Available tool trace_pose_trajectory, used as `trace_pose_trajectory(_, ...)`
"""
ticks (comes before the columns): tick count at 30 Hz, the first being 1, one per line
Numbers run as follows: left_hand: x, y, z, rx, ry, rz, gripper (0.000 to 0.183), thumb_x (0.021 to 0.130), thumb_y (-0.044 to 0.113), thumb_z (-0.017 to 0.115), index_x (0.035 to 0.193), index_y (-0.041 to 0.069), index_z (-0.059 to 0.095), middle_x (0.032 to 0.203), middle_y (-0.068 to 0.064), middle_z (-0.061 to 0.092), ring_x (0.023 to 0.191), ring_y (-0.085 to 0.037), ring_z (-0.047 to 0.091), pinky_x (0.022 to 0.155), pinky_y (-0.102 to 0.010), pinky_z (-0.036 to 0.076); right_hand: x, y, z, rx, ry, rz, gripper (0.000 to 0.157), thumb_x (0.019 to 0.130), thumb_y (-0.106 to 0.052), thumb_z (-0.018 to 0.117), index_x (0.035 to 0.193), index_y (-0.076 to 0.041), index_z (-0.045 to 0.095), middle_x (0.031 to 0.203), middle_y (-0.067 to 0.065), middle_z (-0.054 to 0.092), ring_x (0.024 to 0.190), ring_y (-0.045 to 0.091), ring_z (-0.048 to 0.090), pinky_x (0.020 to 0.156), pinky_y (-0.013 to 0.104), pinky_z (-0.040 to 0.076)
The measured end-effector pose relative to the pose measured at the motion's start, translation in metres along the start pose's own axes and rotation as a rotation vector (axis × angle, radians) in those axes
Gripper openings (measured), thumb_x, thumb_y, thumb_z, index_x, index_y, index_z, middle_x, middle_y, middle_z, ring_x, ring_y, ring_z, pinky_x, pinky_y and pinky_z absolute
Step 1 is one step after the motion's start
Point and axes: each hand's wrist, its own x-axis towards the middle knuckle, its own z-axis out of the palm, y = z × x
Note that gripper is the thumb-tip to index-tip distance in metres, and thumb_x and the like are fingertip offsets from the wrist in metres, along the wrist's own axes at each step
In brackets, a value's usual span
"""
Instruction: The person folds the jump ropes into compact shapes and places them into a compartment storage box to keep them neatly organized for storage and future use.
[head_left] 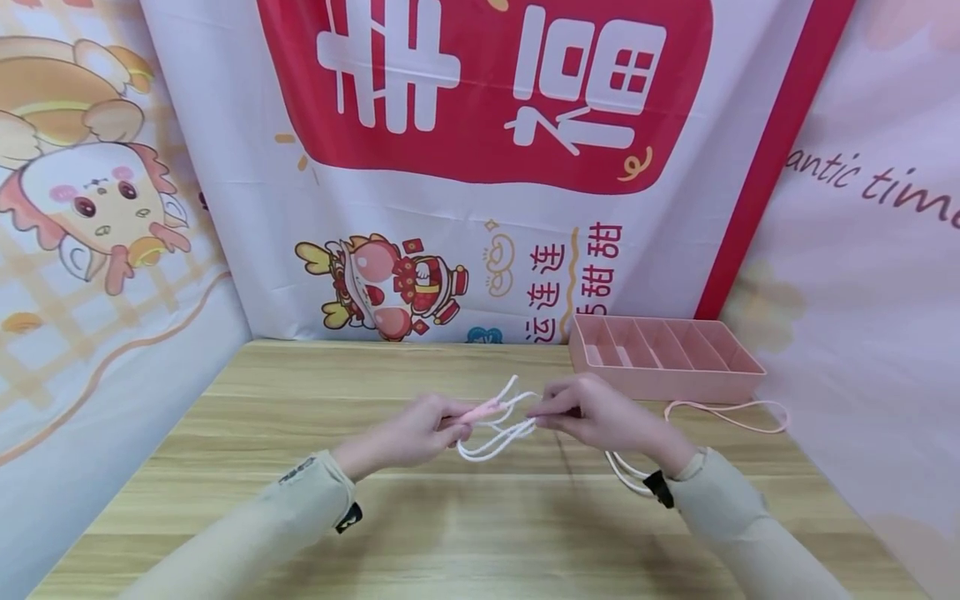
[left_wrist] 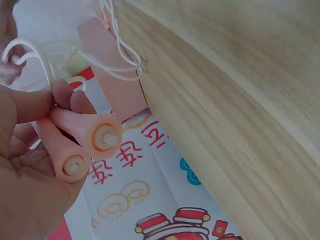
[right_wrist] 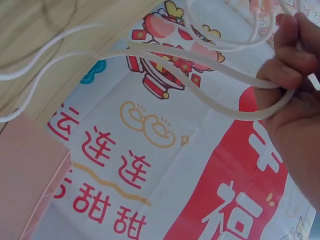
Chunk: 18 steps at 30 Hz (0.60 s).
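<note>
My left hand (head_left: 420, 429) grips the two pink handles (left_wrist: 84, 132) of a jump rope side by side, their round ends with pale centres facing the left wrist camera. From the handles, white rope (head_left: 487, 454) runs in loose loops across the short gap to my right hand (head_left: 592, 412). That hand pinches the doubled rope between thumb and fingers, above the table. More of the rope (right_wrist: 235, 115) trails from my right fingers; in the head view, part of it hangs under the right forearm.
A pink divided box (head_left: 667, 383) with several narrow compartments stands at the table's back right. A pink cord loop (head_left: 776, 429) lies in front of it, on the wooden table (head_left: 480, 533). Printed cloths (head_left: 480, 200) hang behind and at both sides.
</note>
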Motion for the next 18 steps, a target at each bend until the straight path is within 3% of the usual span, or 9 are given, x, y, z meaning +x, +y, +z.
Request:
trace_pose_trajectory(5, 0.003, 0.012, 0.006, 0.323, 0.000, 0.200, 0.034, 0.094, 0.008, 0.066, 0.128, 0.008, 0.066, 0.093, -0.001, 0.070, 0.068, -0.007, 0.058, 0.060, -0.021, 0.049, 0.013, -0.002, -0.001, -0.030, 0.094, -0.053, 0.023, 0.085, 0.003, 0.075, 0.106, -0.006, 0.077, 0.084, -0.007, 0.063, 0.068, 0.006, 0.054, 0.057, 0.021, 0.047)
trace_pose_trajectory(9, 0.002, 0.023, 0.007, 0.624, 0.061, 0.396, 0.037, 0.090, 0.008, 0.071, 0.127, 0.011, 0.066, 0.092, -0.004, 0.067, 0.075, -0.012, 0.061, 0.064, -0.021, 0.051, 0.020, 0.002, 0.001, -0.036, 0.139, -0.049, 0.022, 0.084, 0.005, 0.075, 0.104, -0.004, 0.077, 0.084, -0.006, 0.065, 0.068, 0.006, 0.055, 0.058, 0.022, 0.049)
trace_pose_trajectory(12, -0.001, 0.029, 0.006, 0.728, 0.102, 0.473, 0.044, 0.085, 0.002, 0.074, 0.127, 0.010, 0.064, 0.090, -0.004, 0.064, 0.073, -0.015, 0.060, 0.062, -0.023, 0.051, 0.022, 0.008, 0.003, -0.015, 0.123, -0.019, 0.020, 0.085, 0.002, 0.075, 0.103, -0.005, 0.077, 0.081, -0.007, 0.064, 0.065, 0.006, 0.054, 0.057, 0.023, 0.048)
trace_pose_trajectory(18, -0.008, 0.037, 0.002, 0.751, 0.138, 0.502, 0.051, 0.086, -0.003, 0.072, 0.135, 0.001, 0.057, 0.101, -0.007, 0.067, 0.085, -0.017, 0.064, 0.073, -0.028, 0.055, 0.019, 0.026, 0.010, 0.180, 0.029, 0.124, 0.015, 0.089, -0.012, 0.074, 0.104, -0.010, 0.078, 0.076, -0.005, 0.066, 0.065, 0.009, 0.052, 0.057, 0.024, 0.044)
